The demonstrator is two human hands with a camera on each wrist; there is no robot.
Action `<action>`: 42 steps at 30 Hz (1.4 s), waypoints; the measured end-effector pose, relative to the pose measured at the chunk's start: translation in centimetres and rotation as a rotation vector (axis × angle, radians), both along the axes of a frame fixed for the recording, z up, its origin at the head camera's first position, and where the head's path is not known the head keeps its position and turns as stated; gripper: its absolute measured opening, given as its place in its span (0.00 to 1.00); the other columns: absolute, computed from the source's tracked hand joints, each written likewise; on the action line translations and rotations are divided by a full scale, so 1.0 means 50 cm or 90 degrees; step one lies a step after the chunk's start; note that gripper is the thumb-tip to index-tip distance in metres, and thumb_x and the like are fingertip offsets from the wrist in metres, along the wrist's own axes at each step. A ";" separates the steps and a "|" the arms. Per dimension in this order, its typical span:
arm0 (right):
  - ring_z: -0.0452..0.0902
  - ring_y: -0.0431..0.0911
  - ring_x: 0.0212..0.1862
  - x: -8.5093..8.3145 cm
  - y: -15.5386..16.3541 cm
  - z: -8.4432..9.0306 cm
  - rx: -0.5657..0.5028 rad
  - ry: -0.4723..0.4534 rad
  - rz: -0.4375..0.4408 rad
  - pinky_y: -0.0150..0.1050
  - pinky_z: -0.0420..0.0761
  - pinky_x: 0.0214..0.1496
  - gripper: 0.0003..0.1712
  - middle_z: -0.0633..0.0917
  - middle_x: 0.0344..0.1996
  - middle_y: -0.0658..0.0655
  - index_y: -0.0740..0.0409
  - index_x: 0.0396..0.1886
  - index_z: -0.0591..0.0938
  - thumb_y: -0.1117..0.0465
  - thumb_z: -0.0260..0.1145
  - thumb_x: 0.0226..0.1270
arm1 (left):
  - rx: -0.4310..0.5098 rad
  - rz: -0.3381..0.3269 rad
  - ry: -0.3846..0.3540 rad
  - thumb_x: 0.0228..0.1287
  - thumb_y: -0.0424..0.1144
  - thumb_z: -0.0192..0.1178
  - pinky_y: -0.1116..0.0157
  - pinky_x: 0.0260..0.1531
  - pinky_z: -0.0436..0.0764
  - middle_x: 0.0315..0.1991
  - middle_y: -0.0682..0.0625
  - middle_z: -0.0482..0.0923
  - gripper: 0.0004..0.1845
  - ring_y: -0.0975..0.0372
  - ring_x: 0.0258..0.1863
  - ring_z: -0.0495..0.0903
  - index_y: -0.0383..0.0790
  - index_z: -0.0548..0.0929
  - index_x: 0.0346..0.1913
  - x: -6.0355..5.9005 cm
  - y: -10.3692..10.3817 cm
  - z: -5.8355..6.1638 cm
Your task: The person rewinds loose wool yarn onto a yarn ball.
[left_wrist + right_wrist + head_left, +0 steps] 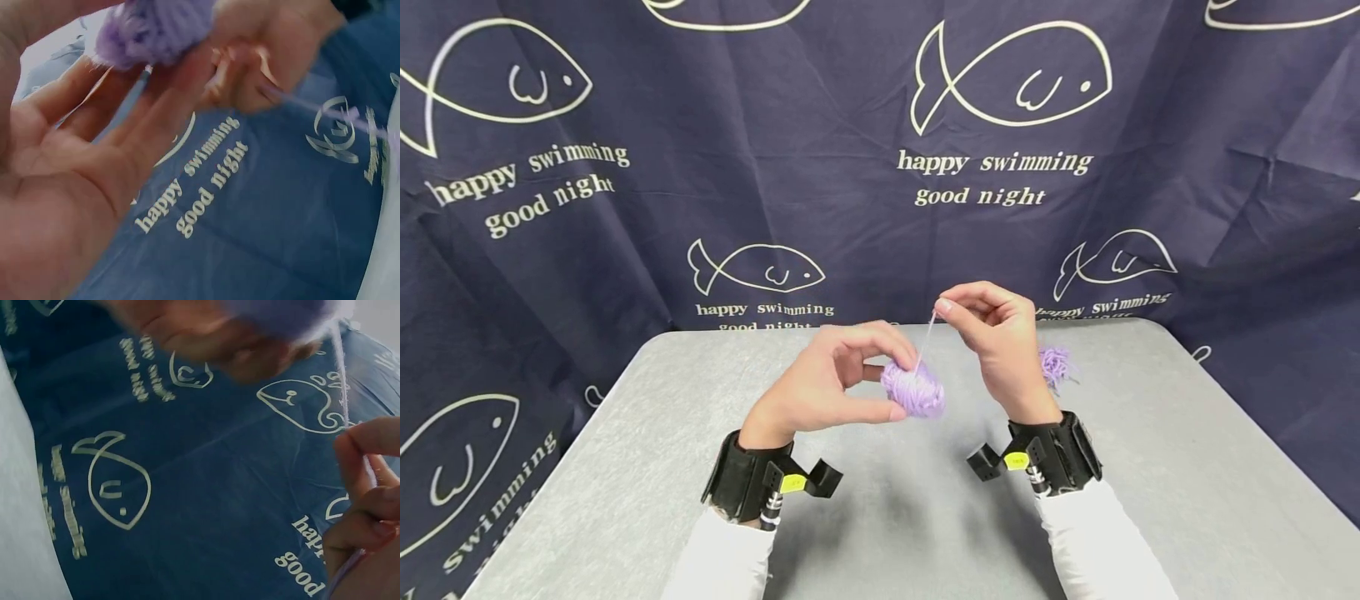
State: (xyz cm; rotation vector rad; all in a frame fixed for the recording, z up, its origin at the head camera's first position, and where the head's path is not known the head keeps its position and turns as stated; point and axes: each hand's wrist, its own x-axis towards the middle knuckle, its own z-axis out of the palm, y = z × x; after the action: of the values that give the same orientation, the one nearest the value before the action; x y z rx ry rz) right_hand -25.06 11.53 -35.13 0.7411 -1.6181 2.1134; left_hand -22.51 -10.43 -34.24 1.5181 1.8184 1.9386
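Observation:
Between the thumb and fingers of my left hand (831, 383) I hold a small lilac yarn ball (919, 393) above the table. A thin yarn strand (927, 340) runs taut from the ball up to my right hand (1003, 350), which pinches it between thumb and index finger. In the right wrist view the yarn (342, 381) passes through the curled fingers of the right hand (369, 512). The left wrist view shows the ball (153, 34) at the fingertips and a length of yarn (319, 107) trailing from the right hand.
A loose heap of lilac yarn (1057, 367) lies on the grey table (1150, 467), partly behind my right wrist. A dark blue curtain (865, 167) with white fish drawings and lettering hangs right behind the table's far edge. Black bands with small devices circle both wrists.

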 end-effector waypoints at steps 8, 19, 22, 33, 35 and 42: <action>0.60 0.37 0.17 -0.002 -0.014 -0.014 0.217 0.065 -0.078 0.30 0.57 0.17 0.03 0.84 0.23 0.51 0.66 0.34 0.88 0.72 0.73 0.60 | 0.259 0.095 -0.053 0.46 0.13 0.68 0.64 0.45 0.86 0.46 0.45 0.81 0.24 0.57 0.45 0.82 0.38 0.85 0.46 0.000 0.007 0.005; 0.56 0.41 0.14 0.023 -0.030 -0.014 0.356 0.124 -0.057 0.33 0.53 0.15 0.06 0.81 0.22 0.46 0.51 0.33 0.89 0.67 0.74 0.61 | 0.302 0.417 -0.028 0.50 0.15 0.69 0.64 0.41 0.87 0.45 0.44 0.80 0.18 0.59 0.42 0.83 0.30 0.83 0.45 -0.014 0.024 -0.003; 0.56 0.41 0.15 0.029 -0.032 -0.011 0.359 0.129 -0.054 0.32 0.54 0.15 0.06 0.82 0.23 0.46 0.51 0.33 0.89 0.68 0.74 0.61 | 0.202 0.521 0.062 0.51 0.20 0.72 0.64 0.41 0.87 0.46 0.42 0.79 0.19 0.58 0.43 0.82 0.27 0.82 0.47 -0.018 0.024 -0.013; 0.57 0.40 0.16 0.023 -0.023 -0.004 0.233 0.125 -0.017 0.34 0.56 0.16 0.03 0.78 0.18 0.51 0.64 0.34 0.88 0.72 0.72 0.61 | -0.061 0.520 0.189 0.47 0.22 0.70 0.68 0.36 0.87 0.41 0.46 0.78 0.18 0.59 0.41 0.80 0.34 0.84 0.43 -0.027 0.018 -0.032; 0.62 0.39 0.18 0.022 -0.020 -0.001 0.186 0.094 0.002 0.33 0.60 0.18 0.03 0.82 0.22 0.53 0.66 0.35 0.87 0.73 0.72 0.61 | -0.094 0.485 0.176 0.47 0.22 0.70 0.68 0.35 0.87 0.41 0.47 0.78 0.17 0.60 0.40 0.80 0.35 0.84 0.43 -0.026 0.015 -0.032; 0.58 0.40 0.16 0.016 -0.011 0.004 0.017 -0.007 0.075 0.34 0.51 0.17 0.06 0.86 0.26 0.54 0.64 0.35 0.86 0.76 0.67 0.64 | -0.190 0.366 0.175 0.47 0.22 0.70 0.68 0.40 0.86 0.41 0.54 0.78 0.17 0.64 0.43 0.79 0.41 0.83 0.40 -0.019 0.009 -0.026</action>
State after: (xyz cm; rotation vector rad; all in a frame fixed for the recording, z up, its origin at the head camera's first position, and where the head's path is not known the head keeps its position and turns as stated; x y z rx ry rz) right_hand -24.24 11.00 -34.91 0.8539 -1.6494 2.1832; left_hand -23.46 -9.96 -35.52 1.3121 2.7626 1.5723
